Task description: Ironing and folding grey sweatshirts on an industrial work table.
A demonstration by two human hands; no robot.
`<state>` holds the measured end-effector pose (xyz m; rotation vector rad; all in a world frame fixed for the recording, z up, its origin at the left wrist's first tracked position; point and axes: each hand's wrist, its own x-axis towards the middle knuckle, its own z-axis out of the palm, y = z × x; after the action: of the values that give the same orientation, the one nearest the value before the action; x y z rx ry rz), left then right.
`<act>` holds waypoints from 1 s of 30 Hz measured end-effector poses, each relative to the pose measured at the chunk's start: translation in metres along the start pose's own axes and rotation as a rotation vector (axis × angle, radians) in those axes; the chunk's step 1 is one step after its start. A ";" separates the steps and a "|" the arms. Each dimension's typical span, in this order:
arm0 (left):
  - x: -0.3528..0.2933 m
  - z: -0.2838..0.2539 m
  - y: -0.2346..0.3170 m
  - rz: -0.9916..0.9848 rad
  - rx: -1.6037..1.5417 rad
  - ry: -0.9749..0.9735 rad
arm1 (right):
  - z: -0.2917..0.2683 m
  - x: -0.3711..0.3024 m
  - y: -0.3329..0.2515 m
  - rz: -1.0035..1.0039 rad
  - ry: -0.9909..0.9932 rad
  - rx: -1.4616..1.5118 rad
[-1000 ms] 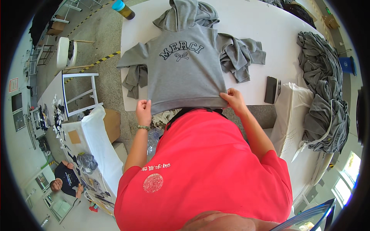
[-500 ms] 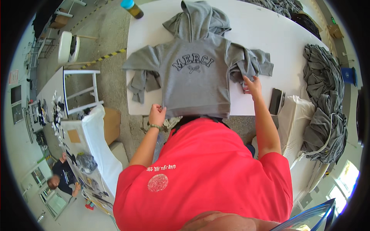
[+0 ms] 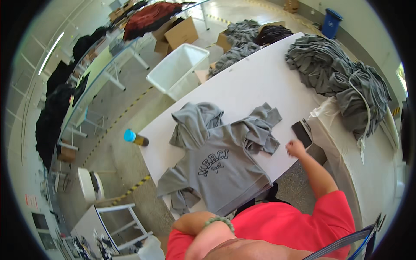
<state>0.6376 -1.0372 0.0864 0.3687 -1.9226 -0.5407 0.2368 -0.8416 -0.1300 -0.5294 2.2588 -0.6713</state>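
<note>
A grey hoodie (image 3: pixel 236 171) lies front up on the white table, turned at a slant. Its hood points to the far side, and dark lettering with a small bow motif crosses the chest. Both sleeves are bunched and folded beside the body. My right hand (image 3: pixel 296 148), fingers curled with nothing visible in them, is over the table's near edge between the hoodie and a flat black phone-like object (image 3: pixel 301 134). My left arm is bent up close to my body, a green beaded bracelet (image 3: pixel 219 222) at the wrist. The fingers of my left hand (image 3: pixel 211 242) are hidden.
A blue-capped bottle (image 3: pixel 136 138) lies at the table's (image 3: pixel 255 82) left edge. Grey garments (image 3: pixel 320 65) are heaped at the right. Beyond the table are a white bin (image 3: pixel 178 69), cardboard boxes (image 3: pixel 182 34) and more garments. A white chair (image 3: pixel 88 184) stands at the left.
My left hand has left the hoodie's hem and come up toward my body. My right hand has let go of the sleeve and moved right. The view has turned, so the hoodie appears slanted.
</note>
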 end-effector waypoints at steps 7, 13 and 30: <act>0.035 0.061 0.015 0.179 -0.330 -0.272 | 0.041 -0.172 0.219 0.193 -0.199 -0.345; 0.030 0.131 0.079 0.273 -0.589 -0.535 | 0.051 -0.251 0.416 0.629 -0.297 -0.050; -0.038 0.334 0.270 0.407 -1.173 -1.371 | -0.038 -0.329 0.551 0.576 0.234 0.630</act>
<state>0.3433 -0.7219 0.0850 -1.4493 -2.2869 -1.7489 0.3320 -0.2207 -0.2683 0.5061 2.0863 -1.0979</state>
